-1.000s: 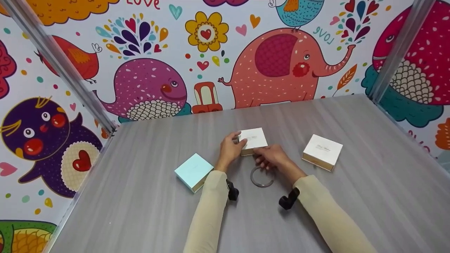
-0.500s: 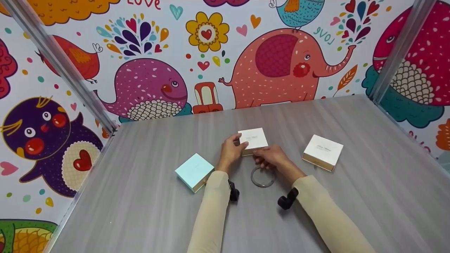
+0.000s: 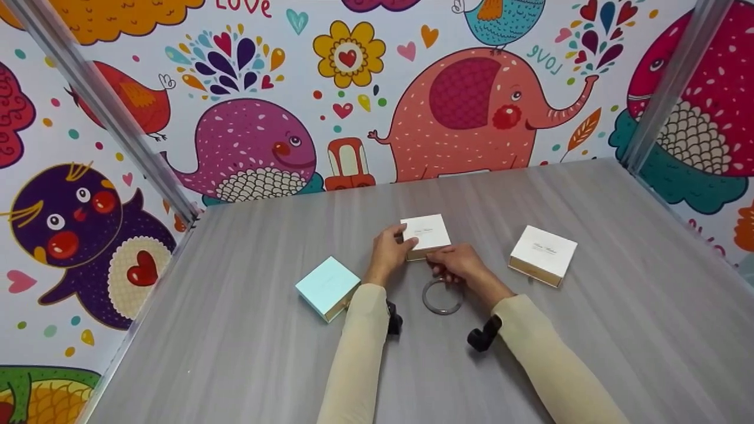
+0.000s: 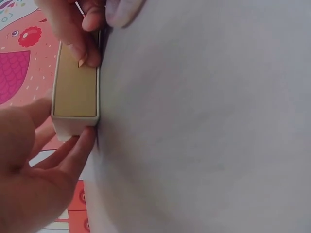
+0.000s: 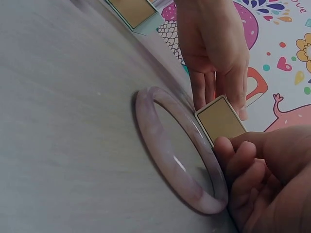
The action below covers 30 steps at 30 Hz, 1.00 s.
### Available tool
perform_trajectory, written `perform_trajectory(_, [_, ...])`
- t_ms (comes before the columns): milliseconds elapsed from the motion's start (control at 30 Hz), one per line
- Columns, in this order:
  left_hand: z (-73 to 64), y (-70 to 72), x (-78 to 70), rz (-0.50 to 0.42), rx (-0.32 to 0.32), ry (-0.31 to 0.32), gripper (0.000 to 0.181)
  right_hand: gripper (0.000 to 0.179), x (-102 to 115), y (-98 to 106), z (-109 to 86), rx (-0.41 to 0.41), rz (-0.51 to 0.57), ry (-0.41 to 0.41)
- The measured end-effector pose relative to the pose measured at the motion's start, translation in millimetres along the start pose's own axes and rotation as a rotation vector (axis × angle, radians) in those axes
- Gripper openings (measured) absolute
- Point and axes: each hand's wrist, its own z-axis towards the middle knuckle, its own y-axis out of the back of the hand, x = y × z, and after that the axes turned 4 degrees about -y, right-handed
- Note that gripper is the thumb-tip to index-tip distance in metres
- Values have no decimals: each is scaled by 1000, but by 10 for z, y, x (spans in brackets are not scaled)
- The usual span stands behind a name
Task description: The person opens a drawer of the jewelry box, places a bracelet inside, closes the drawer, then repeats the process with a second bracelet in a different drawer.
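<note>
On the tabletop (image 3: 253, 347), your left hand (image 3: 387, 253) grips a gold-fronted white box (image 3: 430, 239) (script (image 3: 423, 230) illegible); your right hand (image 3: 463, 263) pinches its tab (image 4: 82, 62).

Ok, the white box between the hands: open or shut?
Shut: the white box has its gold front flush inside the white rim, where visible.

The lettering (image 3: 423, 230) on the held white box (image 3: 433, 239) is too small to read, the right hand (image 3: 462, 262) hides part of its gold front (image 4: 75, 94), and the right wrist view's top edge cuts off the pale blue box (image 5: 133, 12)
</note>
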Motion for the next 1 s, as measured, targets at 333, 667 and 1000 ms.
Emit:
perform_trajectory(333, [-15, 12, 60, -35, -28, -5, 47, 22, -28, -12, 11, -34, -31, 21])
perform_trajectory(667, [-12, 2, 58, -40, -23, 21, 46, 23, -39, -15, 12, -60, -9, 21])
perform_trajectory(1000, [13, -5, 46, -29, -45, 25, 46, 28, -50, -24, 28, -72, -21, 36])
